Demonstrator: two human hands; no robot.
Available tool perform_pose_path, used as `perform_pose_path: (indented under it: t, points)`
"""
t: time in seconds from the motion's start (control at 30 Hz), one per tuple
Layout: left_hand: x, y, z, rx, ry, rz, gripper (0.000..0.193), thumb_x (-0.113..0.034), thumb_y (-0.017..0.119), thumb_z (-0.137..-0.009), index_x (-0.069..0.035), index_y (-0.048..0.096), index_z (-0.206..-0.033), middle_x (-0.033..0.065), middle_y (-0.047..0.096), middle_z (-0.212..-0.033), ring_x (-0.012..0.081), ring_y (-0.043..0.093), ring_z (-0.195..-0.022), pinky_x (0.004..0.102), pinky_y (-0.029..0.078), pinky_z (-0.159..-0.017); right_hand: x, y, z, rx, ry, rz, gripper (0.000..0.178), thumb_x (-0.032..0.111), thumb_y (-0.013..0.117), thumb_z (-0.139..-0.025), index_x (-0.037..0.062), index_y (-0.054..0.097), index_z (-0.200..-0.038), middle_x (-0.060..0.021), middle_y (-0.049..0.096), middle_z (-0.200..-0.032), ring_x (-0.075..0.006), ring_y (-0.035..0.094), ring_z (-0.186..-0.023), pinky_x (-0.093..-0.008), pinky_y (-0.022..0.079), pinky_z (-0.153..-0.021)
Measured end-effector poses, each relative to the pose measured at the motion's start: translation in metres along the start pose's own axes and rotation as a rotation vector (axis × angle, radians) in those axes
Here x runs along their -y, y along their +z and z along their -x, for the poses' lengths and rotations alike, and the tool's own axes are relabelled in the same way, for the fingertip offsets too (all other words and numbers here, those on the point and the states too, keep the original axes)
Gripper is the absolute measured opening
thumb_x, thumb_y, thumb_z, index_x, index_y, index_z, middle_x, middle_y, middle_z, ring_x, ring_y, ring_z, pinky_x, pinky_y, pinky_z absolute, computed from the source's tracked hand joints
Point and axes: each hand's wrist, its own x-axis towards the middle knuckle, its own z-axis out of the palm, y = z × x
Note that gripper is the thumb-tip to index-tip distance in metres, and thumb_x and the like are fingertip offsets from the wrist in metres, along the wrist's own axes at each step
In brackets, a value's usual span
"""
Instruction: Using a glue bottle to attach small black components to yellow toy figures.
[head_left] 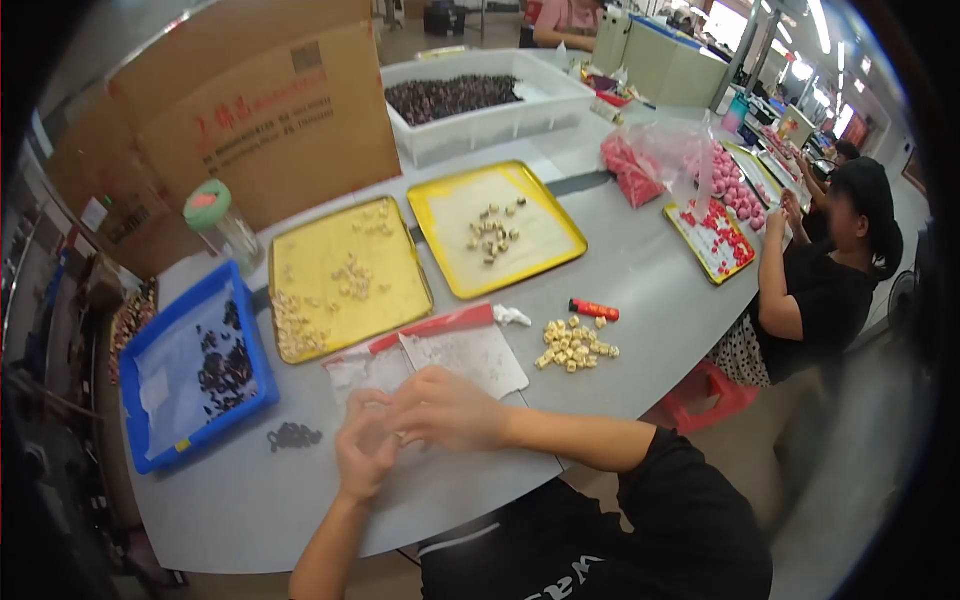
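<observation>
My left hand (362,452) and my right hand (440,408) meet over the near side of the table. Their fingers are pinched together around something small, mostly hidden, with only a pale speck showing between them. Just beyond lies a white paper sheet (470,362) with a red strip (430,328) along its far edge. To the right is a loose pile of small cream-coloured pieces (575,345), beside a red tube (594,309). Several small black ring-like pieces (294,436) lie left of my left hand.
A blue tray (265,385) of black pieces stands at left. Two yellow trays (425,290) (570,250) hold small pale pieces. Behind are a green-lidded jar (208,208), a cardboard box (270,110) and a white bin (480,140). A co-worker (835,300) sits at right near red pieces.
</observation>
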Motion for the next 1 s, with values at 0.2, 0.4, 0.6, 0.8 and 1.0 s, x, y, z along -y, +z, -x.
perform_pose_path:
  t: [0.2,0.4,0.6,0.8,1.0]
  points:
    - [0.016,-0.010,0.002,0.066,0.076,-0.025,0.024,-0.014,0.062,-0.074,0.001,0.060,-0.093,0.0101,0.045,-0.113,0.0206,0.048,-0.104,0.0322,0.041,-0.087,0.003,0.001,0.004,-0.046,-0.036,0.009,0.029,0.003,0.072,-0.064,0.0042,0.060,-0.091,-0.0072,0.056,-0.090,-0.0272,0.053,-0.087,-0.0371,0.045,-0.076]
    - [0.009,-0.006,0.004,0.050,0.005,0.146,0.037,-0.025,0.067,-0.073,0.001,0.057,-0.097,0.0094,0.042,-0.114,0.0191,0.048,-0.105,0.0294,0.047,-0.083,0.012,0.005,0.002,-0.107,-0.078,-0.035,0.030,0.002,0.071,-0.065,0.0057,0.059,-0.092,-0.0077,0.055,-0.091,-0.0285,0.052,-0.088,-0.0369,0.045,-0.076]
    - [0.009,-0.007,-0.004,0.091,0.065,0.085,0.036,-0.033,0.067,-0.074,-0.001,0.056,-0.085,0.0110,0.040,-0.115,0.0187,0.047,-0.106,0.0304,0.044,-0.087,0.007,0.008,0.004,-0.128,-0.111,-0.034,0.028,0.003,0.069,-0.069,0.0058,0.059,-0.095,-0.0091,0.055,-0.094,-0.0294,0.052,-0.090,-0.0386,0.044,-0.079]
    - [0.001,0.007,-0.009,0.197,0.038,0.141,0.036,-0.033,0.066,-0.075,0.000,0.057,-0.087,0.0076,0.039,-0.112,0.0186,0.048,-0.106,0.0283,0.044,-0.086,0.004,0.010,0.011,-0.153,-0.155,-0.079,0.022,0.006,0.068,-0.072,0.0053,0.058,-0.092,-0.0101,0.054,-0.094,-0.0312,0.051,-0.091,-0.0394,0.044,-0.080]
    - [0.025,-0.020,0.001,0.155,-0.032,0.048,0.064,-0.033,0.062,-0.080,0.003,0.039,-0.128,0.0128,0.053,-0.116,0.0224,0.058,-0.098,0.0307,0.049,-0.081,0.006,0.016,0.012,-0.150,-0.157,-0.106,0.019,0.005,0.067,-0.072,0.0051,0.058,-0.089,-0.0097,0.054,-0.095,-0.0308,0.051,-0.093,-0.0398,0.043,-0.081]
